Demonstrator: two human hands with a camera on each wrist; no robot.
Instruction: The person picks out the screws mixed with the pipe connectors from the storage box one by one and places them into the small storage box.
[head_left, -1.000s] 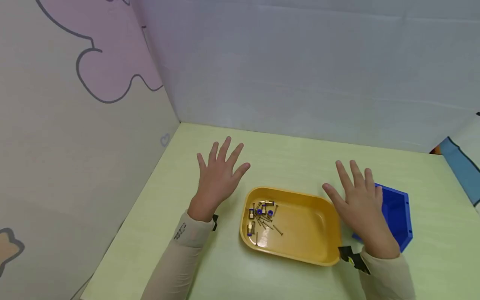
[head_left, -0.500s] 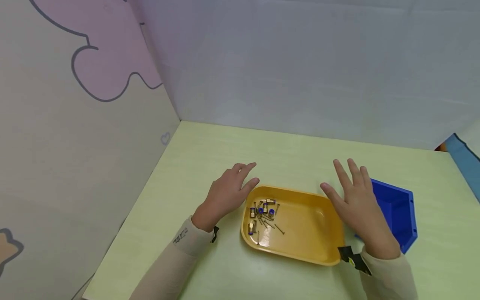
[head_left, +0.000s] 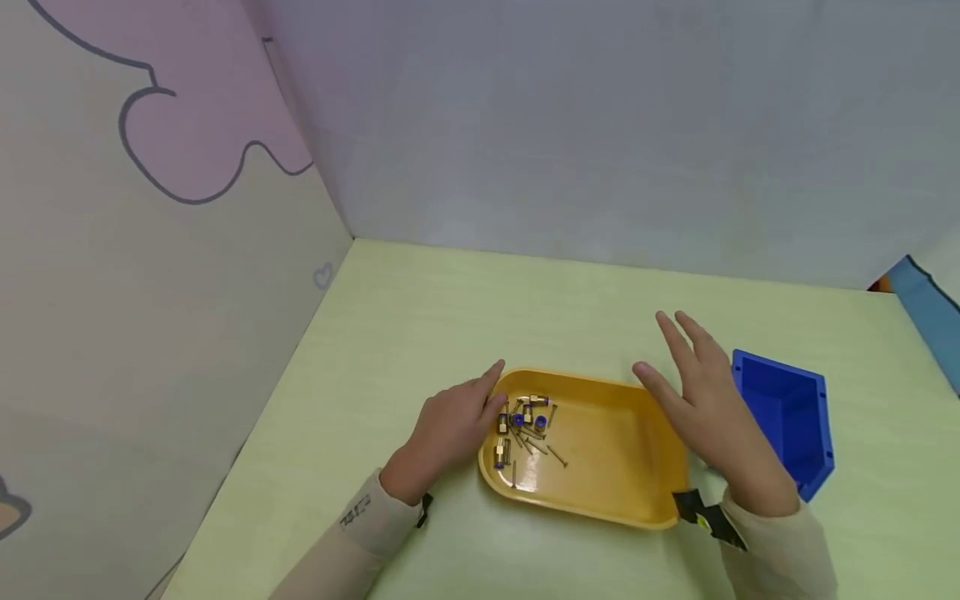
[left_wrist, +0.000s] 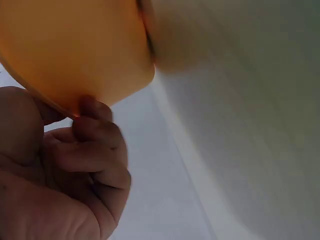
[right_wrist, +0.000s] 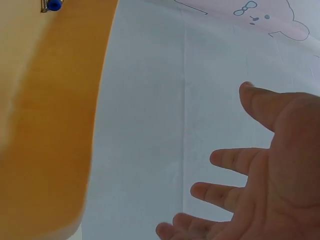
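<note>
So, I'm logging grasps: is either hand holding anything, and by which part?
The left hand grips the yellow tray by its left rim; the right hand is open and holds nothing.

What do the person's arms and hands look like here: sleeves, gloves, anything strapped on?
Both hands, left hand and right hand, are bare, with no gloves or rings in sight. Each arm wears a long, pale beige sleeve; the left one carries small dark print near the cuff. A black strap with a yellow spot sits at the right wrist, and a smaller black piece at the left.

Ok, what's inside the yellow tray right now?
The yellow tray holds a small pile of brass fittings with blue ends and thin nails at its left end. The left hand hides that rim.
</note>
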